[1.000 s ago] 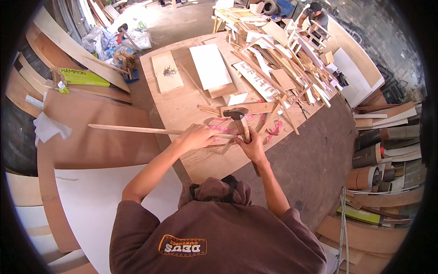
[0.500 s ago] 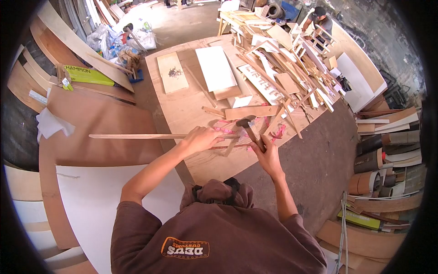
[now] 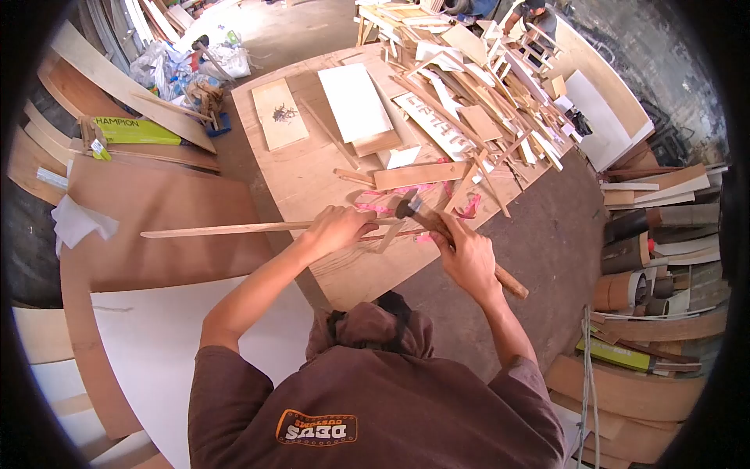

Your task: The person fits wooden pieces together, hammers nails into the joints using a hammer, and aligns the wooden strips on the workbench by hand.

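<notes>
left, wooden strip [image 3: 226, 229] projecting past the worktable [image 3: 348, 273], pinched as before between thumb and fingers of the left hand [image 3: 337, 229]; right, hammer [image 3: 427, 218], clasped in the right hand [image 3: 471, 262], now tilted flatter, its handle end newly visible beside the wrist.

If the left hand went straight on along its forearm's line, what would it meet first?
Probably the pink strip on the table, just beyond the left hand; the flat wooden board lies farther on. Height is unclear, so the hand might pass over the strip.
</notes>
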